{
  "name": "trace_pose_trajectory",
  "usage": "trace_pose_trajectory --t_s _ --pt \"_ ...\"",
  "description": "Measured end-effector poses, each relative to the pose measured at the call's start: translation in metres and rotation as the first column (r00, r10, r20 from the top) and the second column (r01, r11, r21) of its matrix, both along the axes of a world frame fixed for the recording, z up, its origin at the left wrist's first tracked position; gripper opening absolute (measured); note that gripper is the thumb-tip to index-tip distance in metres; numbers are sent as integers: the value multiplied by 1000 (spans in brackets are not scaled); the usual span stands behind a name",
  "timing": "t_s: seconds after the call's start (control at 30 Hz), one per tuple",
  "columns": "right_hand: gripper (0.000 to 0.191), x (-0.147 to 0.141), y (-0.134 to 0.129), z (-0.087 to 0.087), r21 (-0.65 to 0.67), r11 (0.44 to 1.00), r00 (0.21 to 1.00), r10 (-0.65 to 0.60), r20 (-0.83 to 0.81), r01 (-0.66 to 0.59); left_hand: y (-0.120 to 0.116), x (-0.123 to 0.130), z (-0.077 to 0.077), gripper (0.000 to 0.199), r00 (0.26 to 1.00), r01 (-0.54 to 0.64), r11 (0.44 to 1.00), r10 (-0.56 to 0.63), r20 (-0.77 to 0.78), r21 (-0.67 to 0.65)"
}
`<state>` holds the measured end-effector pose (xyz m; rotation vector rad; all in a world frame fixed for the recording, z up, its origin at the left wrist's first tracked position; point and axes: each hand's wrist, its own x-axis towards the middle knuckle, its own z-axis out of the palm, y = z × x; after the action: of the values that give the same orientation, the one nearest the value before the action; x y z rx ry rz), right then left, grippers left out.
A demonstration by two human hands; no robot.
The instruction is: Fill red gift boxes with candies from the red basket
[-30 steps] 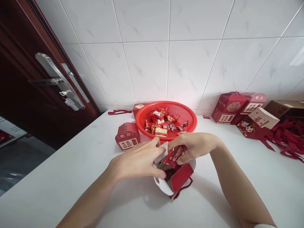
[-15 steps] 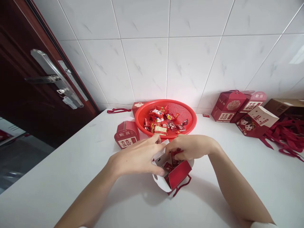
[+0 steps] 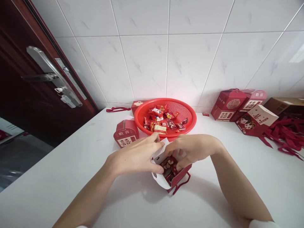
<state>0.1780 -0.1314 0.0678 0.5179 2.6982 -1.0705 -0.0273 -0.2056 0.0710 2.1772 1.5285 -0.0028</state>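
A small red candy box (image 3: 180, 176) with white inner flaps and a dark red cord handle stands open on the table. My left hand (image 3: 140, 156) grips its left side, with the thumb inside the flap and the fingers at the back flap. Inside lie several dark red wrapped candies (image 3: 168, 164). My right hand (image 3: 190, 152) reaches into the box from the right, its thumb and fingers apart over the candies; some fingertips are hidden. Just behind is a red plastic basket (image 3: 190, 126) holding wrapped candies (image 3: 163, 118).
A closed red gift box (image 3: 126, 134) stands left of the basket, and another box (image 3: 137, 106) is partly behind it. More red boxes (image 3: 229, 104), a heap of dark red ribbons (image 3: 285, 134) and a cardboard box (image 3: 277, 106) are at right. A tiled wall borders the white table (image 3: 78, 164).
The red wrapped candy that was at my right fingers now lies inside the box, and those fingers have spread. The box's red front flap has tipped more upright. My left hand keeps its hold.
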Motion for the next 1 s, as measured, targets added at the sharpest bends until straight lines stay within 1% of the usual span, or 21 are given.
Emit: trace_pose_trajectory --t_s 0.17,0.27,0.33,0.37,0.47,0.53,0.6,0.7,0.8,0.87,0.93,1.0 --pt "36 17 -4 10 42 999 999 -30 -31 31 -1 1 0 36 1000 26 1000 -25 -17 12" --pt "31 27 -8 16 102 986 991 -131 -40 134 -1 1 2 38 999 27 1000 -27 -27 3" --pt "31 31 -12 20 156 965 977 -211 -25 212 -1 1 4 41 999 25 1000 -26 -32 -19" --pt "31 32 -14 21 175 958 973 -230 -16 229 -1 1 5 43 999 25 999 -26 -35 -31" --pt "28 30 -20 25 180 961 976 -218 14 212 -1 -1 6 47 999 32 998 -34 -38 -53" --pt "21 27 -23 25 169 966 978 -205 29 197 0 -2 6 48 999 39 998 -40 -30 -50" --pt "16 24 -24 24 183 960 974 -221 40 210 0 -3 5 49 998 56 998 -56 -5 -33" --pt "15 22 -21 20 263 926 951 -300 80 270 0 -4 4 46 993 111 994 -111 42 0" --pt "16 22 -17 17 384 862 912 -396 106 330 1 -4 2 41 976 182 983 -183 118 20" --pt "16 21 -14 15 456 822 898 -429 100 342 1 -3 0 44 953 244 970 -243 182 18" --pt "16 18 -14 13 493 805 894 -434 109 330 2 -2 -2 48 921 318 948 -312 232 11" --pt "16 13 -14 10 502 809 900 -418 126 305 2 -1 -4 45 898 368 930 -360 254 19"
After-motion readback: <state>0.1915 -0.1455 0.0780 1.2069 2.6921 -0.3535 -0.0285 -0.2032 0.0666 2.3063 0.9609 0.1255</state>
